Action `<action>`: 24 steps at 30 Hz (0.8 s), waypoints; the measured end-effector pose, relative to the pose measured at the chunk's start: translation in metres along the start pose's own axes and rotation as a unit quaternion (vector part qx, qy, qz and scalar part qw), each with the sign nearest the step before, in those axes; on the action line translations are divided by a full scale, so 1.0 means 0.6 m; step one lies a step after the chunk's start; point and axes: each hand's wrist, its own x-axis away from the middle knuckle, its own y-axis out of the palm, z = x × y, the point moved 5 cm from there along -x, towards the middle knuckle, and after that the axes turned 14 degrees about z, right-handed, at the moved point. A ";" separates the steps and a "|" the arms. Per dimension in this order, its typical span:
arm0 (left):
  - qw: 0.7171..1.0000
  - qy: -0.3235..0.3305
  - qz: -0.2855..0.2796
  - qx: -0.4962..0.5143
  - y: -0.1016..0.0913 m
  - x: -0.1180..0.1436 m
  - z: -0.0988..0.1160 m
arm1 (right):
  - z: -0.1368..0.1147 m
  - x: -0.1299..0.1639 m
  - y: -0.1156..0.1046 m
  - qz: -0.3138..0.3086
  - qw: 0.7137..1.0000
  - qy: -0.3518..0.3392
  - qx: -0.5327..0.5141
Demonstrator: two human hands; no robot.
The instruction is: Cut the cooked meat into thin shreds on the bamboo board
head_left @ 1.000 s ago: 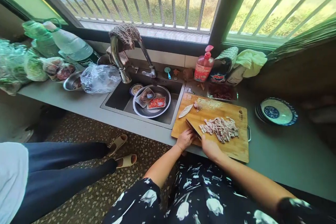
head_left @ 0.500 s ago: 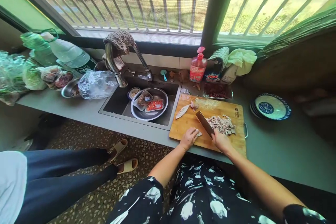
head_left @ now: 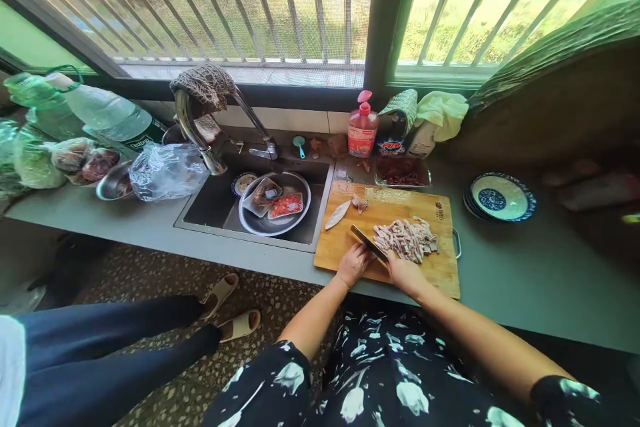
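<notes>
My right hand (head_left: 404, 273) is closed round the handle of a cleaver (head_left: 369, 242), whose blade slants across the wooden cutting board (head_left: 333, 250). Close against the blade, my left hand (head_left: 354, 264) has its fingers curled down on the board. The piece of meat under those fingers is mostly hidden by the hand and blade. To the right of the blade lies a heap of pale meat strips (head_left: 407, 239). Farther back on the board are a whole pale meat piece (head_left: 338, 215) and a small reddish scrap (head_left: 359, 202).
Left of the board, a sink (head_left: 213, 213) holds a metal basin (head_left: 241, 219) with packaged food. A soap bottle (head_left: 363, 133) and a tray of dark red meat (head_left: 403, 172) stand behind the board. Patterned bowls (head_left: 525, 203) are stacked at right. Another person's legs (head_left: 125, 323) show at left.
The cleaver has moved left, away from the heap and up against my left hand, and its blade is now steeper. The whole view has shifted slightly.
</notes>
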 end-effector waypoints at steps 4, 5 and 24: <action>1.000 -0.003 0.000 0.001 0.011 0.006 -0.004 | 0.013 0.020 0.021 -0.057 0.998 0.027 -0.002; 1.000 -0.004 0.001 0.002 0.013 0.008 -0.006 | 0.006 0.014 0.022 -0.060 0.998 0.028 -0.002; 1.000 0.014 -0.017 0.000 -0.004 0.019 -0.012 | -0.012 -0.014 -0.019 0.030 0.998 0.037 -0.031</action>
